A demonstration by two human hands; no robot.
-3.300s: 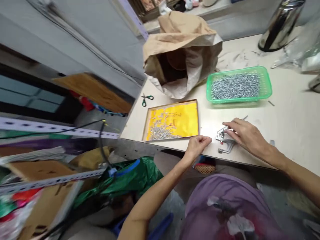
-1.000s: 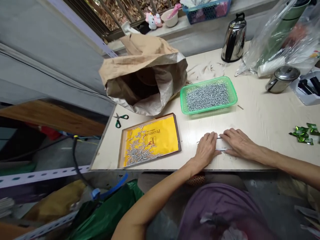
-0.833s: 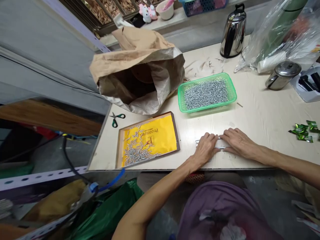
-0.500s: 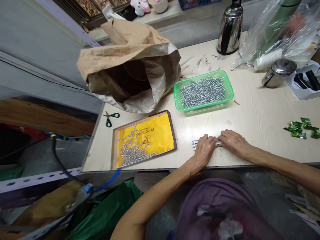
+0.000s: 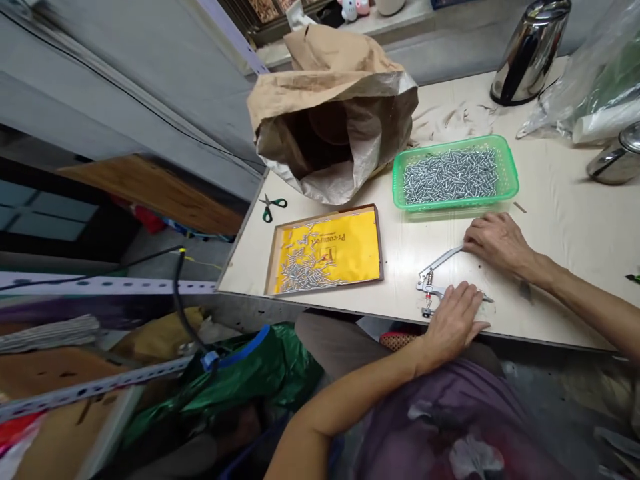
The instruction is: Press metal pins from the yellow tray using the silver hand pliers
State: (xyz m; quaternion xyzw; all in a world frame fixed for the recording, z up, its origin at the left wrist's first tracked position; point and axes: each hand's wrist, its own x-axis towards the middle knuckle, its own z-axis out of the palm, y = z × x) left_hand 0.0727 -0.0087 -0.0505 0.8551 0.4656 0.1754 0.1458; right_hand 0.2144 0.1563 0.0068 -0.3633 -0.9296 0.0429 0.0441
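A silver two-handled metal tool with a small spring and a red part near its head lies at the table's front edge, its handles spread apart. My left hand rests over the lower handle, fingers closed on it, and covers much of it. My right hand pinches the end of the raised upper handle. Beyond the hands stands a green plastic basket full of small silver ribbed metal pieces. To the left, a shallow cardboard tray with a yellow lining holds a loose pile of thin silver pieces.
An open brown paper sack stands behind the tray. Green-handled scissors lie at the table's left edge. A steel kettle, a steel cup and a clear plastic bag occupy the back right.
The view has swung left. My hands, earlier close together over the metal piece, are now apart; the right one has moved away from me with the upper handle, and the tool stands opened.
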